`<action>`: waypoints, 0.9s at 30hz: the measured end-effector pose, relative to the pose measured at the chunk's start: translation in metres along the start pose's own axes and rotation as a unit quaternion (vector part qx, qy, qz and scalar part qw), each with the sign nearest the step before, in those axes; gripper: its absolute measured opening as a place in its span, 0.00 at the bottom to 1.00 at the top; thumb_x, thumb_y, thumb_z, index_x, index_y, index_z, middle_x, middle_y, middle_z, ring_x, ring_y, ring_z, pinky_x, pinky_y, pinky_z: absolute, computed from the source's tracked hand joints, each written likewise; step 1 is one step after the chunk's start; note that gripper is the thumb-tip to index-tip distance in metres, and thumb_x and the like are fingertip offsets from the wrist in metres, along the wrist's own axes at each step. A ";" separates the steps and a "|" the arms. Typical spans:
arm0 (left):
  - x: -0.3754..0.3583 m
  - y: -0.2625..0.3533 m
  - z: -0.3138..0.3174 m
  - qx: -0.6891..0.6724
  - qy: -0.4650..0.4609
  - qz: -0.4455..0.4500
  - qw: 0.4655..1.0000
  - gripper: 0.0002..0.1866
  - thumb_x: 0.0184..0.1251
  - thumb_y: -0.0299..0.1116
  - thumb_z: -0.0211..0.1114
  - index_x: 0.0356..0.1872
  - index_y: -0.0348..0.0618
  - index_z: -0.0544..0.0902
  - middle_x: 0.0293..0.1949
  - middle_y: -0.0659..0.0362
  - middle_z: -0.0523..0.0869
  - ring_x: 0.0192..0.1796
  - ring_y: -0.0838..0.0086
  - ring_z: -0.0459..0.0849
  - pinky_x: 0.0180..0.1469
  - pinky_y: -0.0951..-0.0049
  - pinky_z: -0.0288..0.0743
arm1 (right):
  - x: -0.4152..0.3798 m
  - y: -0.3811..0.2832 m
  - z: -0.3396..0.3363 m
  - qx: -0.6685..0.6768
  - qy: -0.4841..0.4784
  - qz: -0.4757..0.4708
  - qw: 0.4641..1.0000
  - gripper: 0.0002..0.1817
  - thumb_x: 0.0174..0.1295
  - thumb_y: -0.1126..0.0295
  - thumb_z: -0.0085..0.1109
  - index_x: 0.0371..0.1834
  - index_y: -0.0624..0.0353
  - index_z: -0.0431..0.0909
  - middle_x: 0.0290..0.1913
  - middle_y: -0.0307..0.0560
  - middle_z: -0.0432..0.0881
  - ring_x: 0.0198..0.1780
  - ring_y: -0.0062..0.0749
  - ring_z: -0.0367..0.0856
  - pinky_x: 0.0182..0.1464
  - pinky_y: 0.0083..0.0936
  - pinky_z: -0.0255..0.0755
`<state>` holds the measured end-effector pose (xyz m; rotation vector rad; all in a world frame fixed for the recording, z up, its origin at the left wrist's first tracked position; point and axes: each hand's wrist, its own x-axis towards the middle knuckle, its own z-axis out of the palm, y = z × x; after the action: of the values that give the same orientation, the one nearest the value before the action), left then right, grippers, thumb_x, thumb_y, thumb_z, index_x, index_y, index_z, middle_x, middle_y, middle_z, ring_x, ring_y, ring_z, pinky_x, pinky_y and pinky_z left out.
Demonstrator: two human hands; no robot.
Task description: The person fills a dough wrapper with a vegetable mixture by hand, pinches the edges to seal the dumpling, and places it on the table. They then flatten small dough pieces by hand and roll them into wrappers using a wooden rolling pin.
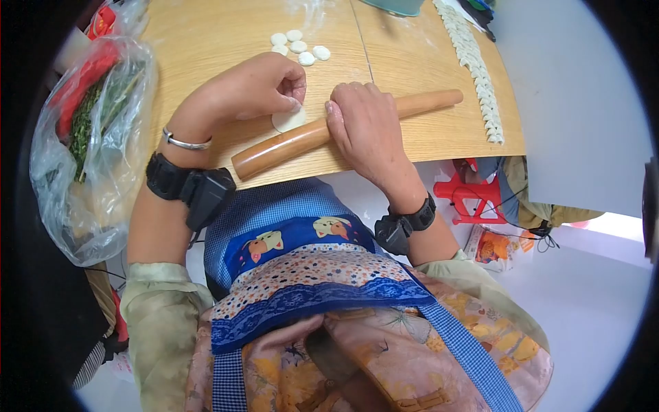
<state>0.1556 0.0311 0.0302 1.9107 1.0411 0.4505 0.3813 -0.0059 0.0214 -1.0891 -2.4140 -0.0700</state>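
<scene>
My left hand [257,88] has its fingers curled in, with thumb and fingertips pinching the far edge of a thin round dough wrapper [288,122]. The wrapper lies flat on the wooden table [226,31], its near edge right at the rolling pin. Under my right hand [366,123] is the wooden rolling pin [281,147], gripped near its middle, fingers over the top and thumb along its near-left side. The pin lies slantwise, its left end close to the table's front edge. Just beyond my left hand sit several small flattened dough rounds [298,47].
A long row of shaped dough pieces [480,75] runs along the table's right side. At the left bulges a clear plastic bag [130,178] with greens and something red. A green container [395,7] stands at the back. Below right is a red stool [473,196].
</scene>
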 end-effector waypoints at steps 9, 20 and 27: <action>0.002 0.000 0.004 -0.008 0.026 0.043 0.999 0.10 0.67 0.32 0.65 0.34 0.34 0.81 0.28 0.63 0.81 0.31 0.78 0.73 0.37 0.73 0.71 | 0.014 0.008 0.010 0.009 0.006 -0.004 1.000 0.08 0.66 0.64 0.58 0.34 0.57 0.75 0.31 0.47 0.78 0.38 0.46 0.77 0.39 0.43 0.66; -0.005 0.006 -0.010 0.023 -0.034 -0.013 0.999 0.05 0.61 0.27 0.66 0.34 0.35 0.82 0.27 0.64 0.81 0.33 0.80 0.76 0.38 0.76 0.73 | 0.033 0.014 0.015 0.028 -0.016 0.015 0.999 0.10 0.67 0.64 0.56 0.31 0.59 0.76 0.30 0.52 0.80 0.37 0.51 0.78 0.40 0.48 0.70; -0.003 0.001 -0.004 -0.026 -0.019 0.059 0.998 0.05 0.63 0.27 0.64 0.34 0.38 0.78 0.29 0.65 0.79 0.33 0.83 0.74 0.38 0.78 0.70 | 0.001 0.004 0.006 0.007 0.015 0.004 1.000 0.08 0.64 0.65 0.59 0.32 0.57 0.75 0.30 0.47 0.77 0.37 0.45 0.76 0.40 0.41 0.64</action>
<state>0.1514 0.0306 0.0335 1.9340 0.8866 0.5018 0.3807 -0.0013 0.0159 -1.0839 -2.3794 -0.0667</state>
